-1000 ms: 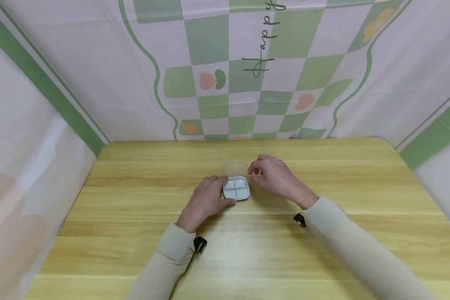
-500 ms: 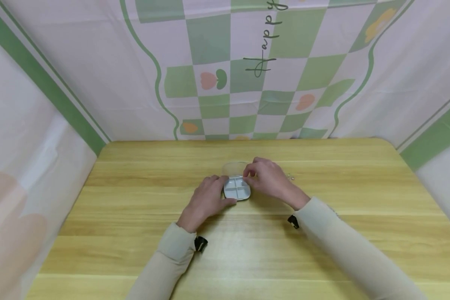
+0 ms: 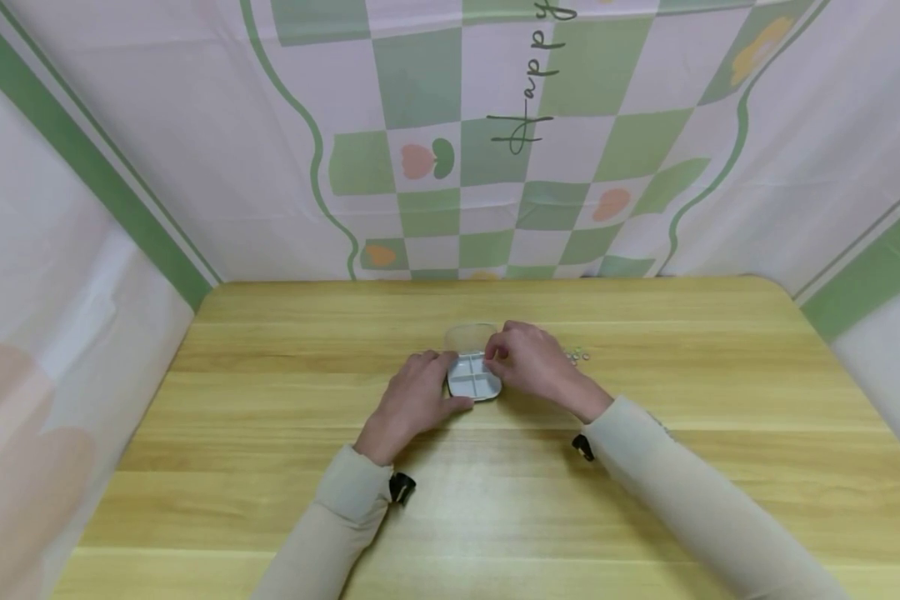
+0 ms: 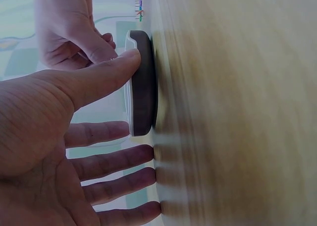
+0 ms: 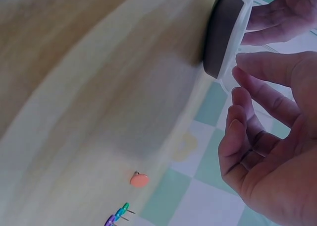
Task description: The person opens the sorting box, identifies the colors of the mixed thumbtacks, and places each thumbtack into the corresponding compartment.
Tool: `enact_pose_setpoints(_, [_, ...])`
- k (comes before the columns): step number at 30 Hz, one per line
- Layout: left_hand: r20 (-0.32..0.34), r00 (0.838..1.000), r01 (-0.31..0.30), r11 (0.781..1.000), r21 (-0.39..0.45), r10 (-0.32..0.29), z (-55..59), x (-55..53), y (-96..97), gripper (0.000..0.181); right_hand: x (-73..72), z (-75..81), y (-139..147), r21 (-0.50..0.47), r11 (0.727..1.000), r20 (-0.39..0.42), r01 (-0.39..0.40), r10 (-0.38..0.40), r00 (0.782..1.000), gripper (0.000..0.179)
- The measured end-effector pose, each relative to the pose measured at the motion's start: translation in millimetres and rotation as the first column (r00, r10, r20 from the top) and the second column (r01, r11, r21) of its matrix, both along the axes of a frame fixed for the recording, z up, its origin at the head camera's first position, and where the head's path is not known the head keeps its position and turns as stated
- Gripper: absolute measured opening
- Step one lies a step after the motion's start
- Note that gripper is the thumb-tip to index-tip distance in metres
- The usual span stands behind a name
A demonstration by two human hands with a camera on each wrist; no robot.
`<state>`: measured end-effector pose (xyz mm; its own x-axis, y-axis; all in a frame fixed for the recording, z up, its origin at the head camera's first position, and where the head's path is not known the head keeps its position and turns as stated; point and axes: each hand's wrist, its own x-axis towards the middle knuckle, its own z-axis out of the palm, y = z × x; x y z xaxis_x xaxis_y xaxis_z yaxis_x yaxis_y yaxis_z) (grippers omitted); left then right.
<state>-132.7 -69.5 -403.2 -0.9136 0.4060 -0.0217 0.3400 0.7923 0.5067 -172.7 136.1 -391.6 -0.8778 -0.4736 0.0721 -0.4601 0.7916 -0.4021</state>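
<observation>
A small four-compartment case [image 3: 474, 385] with a white inside and a dark base sits on the wooden table, its clear lid [image 3: 470, 337] folded back. My left hand [image 3: 412, 402] grips it from the left; in the left wrist view the thumb lies on the dark side wall [image 4: 144, 87] and the other fingers are spread. Over the far right compartment, the thumb and forefinger of my right hand [image 3: 527, 360] pinch together. An orange tack showed at these fingertips earlier; now the fingers mostly hide it.
Several small thumbtacks [image 3: 576, 356] lie on the table right of my right hand. In the right wrist view an orange thumbtack [image 5: 139, 180] lies apart from a green one [image 5: 125, 206] and others. A checked curtain [image 3: 487, 158] hangs behind the table's far edge.
My right hand has moved left, from beside the case to over its far right compartment, uncovering the loose thumbtacks. The left hand and the case have stayed put.
</observation>
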Motion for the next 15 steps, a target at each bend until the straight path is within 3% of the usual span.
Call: enact_pose_setpoints(15, [-0.013, 1.000, 0.006, 1.000, 0.004, -0.006, -1.0, -1.0, -0.6, 0.064, -1.2, -3.4, -2.1, 0.013, 1.000, 0.013, 0.012, -0.012, 1.000, 0.007])
